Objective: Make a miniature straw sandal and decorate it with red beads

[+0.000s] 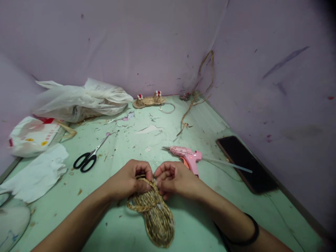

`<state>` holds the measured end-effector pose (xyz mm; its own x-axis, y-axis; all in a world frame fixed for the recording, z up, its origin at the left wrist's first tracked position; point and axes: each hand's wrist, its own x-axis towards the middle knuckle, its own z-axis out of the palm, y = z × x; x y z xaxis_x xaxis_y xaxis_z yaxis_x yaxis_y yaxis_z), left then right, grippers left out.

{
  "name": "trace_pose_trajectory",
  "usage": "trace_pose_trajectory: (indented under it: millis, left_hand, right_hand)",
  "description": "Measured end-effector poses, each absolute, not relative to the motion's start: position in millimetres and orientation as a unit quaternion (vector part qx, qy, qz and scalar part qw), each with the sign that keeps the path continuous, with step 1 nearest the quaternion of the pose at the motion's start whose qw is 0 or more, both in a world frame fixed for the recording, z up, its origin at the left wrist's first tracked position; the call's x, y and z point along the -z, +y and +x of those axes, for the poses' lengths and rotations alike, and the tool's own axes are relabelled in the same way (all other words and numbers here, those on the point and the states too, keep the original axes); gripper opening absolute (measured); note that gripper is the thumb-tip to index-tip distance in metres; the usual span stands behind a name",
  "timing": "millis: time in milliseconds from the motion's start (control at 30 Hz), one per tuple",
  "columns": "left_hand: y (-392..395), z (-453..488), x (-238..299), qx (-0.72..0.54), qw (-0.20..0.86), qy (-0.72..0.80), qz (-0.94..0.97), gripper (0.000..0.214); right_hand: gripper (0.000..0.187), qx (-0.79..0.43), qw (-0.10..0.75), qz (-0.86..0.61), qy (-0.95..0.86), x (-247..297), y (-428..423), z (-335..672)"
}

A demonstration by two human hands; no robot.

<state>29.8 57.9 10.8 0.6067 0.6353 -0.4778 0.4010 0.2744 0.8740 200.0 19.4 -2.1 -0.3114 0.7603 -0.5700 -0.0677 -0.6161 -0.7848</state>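
A small woven straw sandal (156, 217) lies on the green table (199, 227) just in front of me. My left hand (131, 180) is closed on the sandal's toe end, pinching its braided straw strap. My right hand (173, 178) is curled beside it, fingertips pinched on the same strap at the toe. A black band circles my right forearm.
A pink glue gun (187, 157) lies just beyond my right hand, a dark phone (245, 162) at the right wall. Black scissors (88, 159) lie to the left, near white paper (36, 173) and plastic bags (81, 98). A finished straw sandal (148, 100), a ring (167, 108) and loose straw cord (194, 94) sit at the back.
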Motion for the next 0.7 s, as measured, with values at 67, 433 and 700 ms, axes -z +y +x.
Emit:
trace_pose_trajectory:
  millis: [67,433,700]
  left_hand:
    - [58.1,29.3,-9.4,-0.089,0.667,0.426,0.604,0.014]
    - [65.1,20.5,-20.7,-0.091,0.666,0.406,0.618,0.015]
    - [81.0,-0.7,-44.2,-0.126,0.500,0.492,0.701,0.008]
  right_hand:
    - [0.028,-0.747,0.283,-0.504,-0.330,2.1,19.5,201.4]
    - [0.038,-0.682,0.290,-0.511,-0.436,1.3,2.0,198.7]
    - [0.040,-0.648,0.294,-0.525,-0.466,-16.4,-6.0,197.6]
